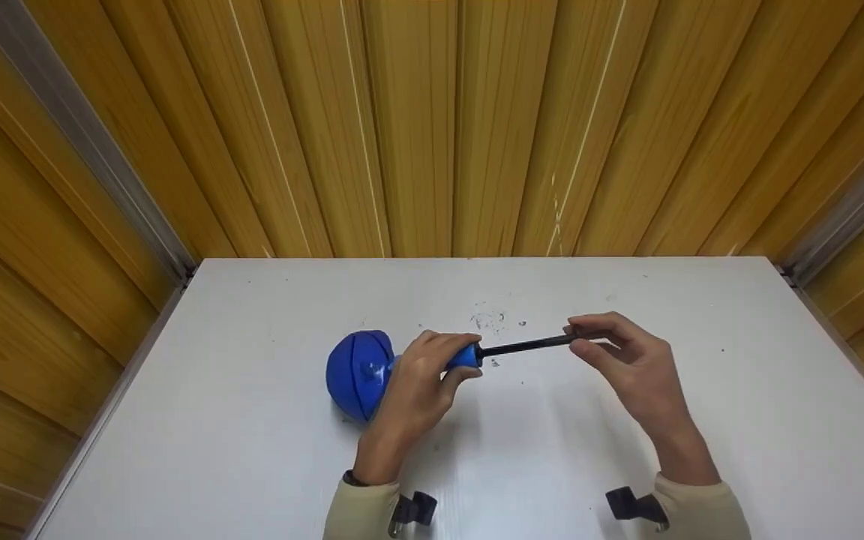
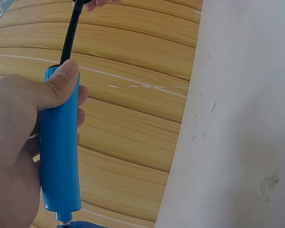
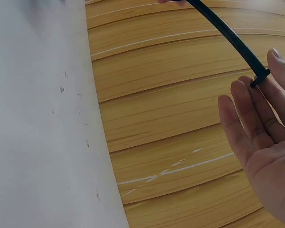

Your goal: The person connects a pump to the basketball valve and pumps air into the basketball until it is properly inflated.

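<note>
My left hand [image 1: 418,386] grips the blue barrel of a hand pump [image 2: 60,156], thumb lying along it near its upper end. From that end a black rod [image 1: 526,346] reaches out to the right, pulled well out of the barrel. My right hand [image 1: 636,367] pinches the rod's small T-shaped handle [image 3: 261,78] between thumb and fingertips. At the barrel's other end, a thin nozzle [image 2: 64,217] meets a blue ball [image 1: 357,379] with dark seams, dented and uneven in outline. Part of the barrel is hidden behind my left hand in the head view.
The white table [image 1: 237,450] carries small dark marks and scuffs [image 1: 488,319] beyond my hands. Behind it stands a wood-patterned panel wall [image 1: 417,135], with similar panels and metal posts at both sides. Black camera mounts [image 1: 413,510] sit at my wrists.
</note>
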A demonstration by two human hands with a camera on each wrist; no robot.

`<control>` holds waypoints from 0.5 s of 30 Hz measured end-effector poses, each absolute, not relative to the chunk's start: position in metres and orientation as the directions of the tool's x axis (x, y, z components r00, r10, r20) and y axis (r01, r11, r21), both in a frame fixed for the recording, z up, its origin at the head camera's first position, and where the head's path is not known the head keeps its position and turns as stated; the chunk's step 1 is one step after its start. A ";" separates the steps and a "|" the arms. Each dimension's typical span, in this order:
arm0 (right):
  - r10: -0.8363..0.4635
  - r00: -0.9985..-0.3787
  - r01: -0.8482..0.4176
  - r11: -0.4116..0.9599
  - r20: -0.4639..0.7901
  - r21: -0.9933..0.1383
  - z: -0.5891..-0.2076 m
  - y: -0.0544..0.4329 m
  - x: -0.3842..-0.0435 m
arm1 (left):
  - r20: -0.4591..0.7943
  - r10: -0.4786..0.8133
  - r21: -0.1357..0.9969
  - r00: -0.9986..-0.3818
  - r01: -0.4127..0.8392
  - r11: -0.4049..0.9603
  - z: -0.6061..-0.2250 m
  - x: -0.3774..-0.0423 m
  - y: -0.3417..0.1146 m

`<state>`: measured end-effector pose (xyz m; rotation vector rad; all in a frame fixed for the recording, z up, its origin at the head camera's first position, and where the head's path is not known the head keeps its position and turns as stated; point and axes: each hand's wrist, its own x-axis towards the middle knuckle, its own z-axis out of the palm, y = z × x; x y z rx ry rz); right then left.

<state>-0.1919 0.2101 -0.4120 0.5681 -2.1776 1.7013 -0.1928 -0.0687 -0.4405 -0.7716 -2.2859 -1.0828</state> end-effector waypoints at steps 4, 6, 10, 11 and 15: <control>-0.147 -0.851 -0.524 0.177 0.504 -0.833 -0.418 0.195 -0.193 | 0.656 0.278 0.512 -0.702 0.684 0.520 -0.442 -0.192 -0.063; -0.172 -0.848 -0.526 0.151 0.502 -0.837 -0.424 0.182 -0.194 | 0.662 0.280 0.505 -0.695 0.690 0.518 -0.443 -0.192 -0.061; -0.226 -0.847 -0.512 0.106 0.481 -0.852 -0.437 0.159 -0.195 | 0.653 0.290 0.512 -0.699 0.690 0.512 -0.445 -0.190 -0.058; -0.235 -0.849 -0.506 0.106 0.472 -0.856 -0.439 0.155 -0.194 | 0.651 0.290 0.516 -0.702 0.689 0.510 -0.445 -0.190 -0.058; -0.250 -0.845 -0.516 0.150 0.472 -0.843 -0.441 0.154 -0.194 | 0.644 0.295 0.530 -0.705 0.690 0.492 -0.446 -0.191 -0.057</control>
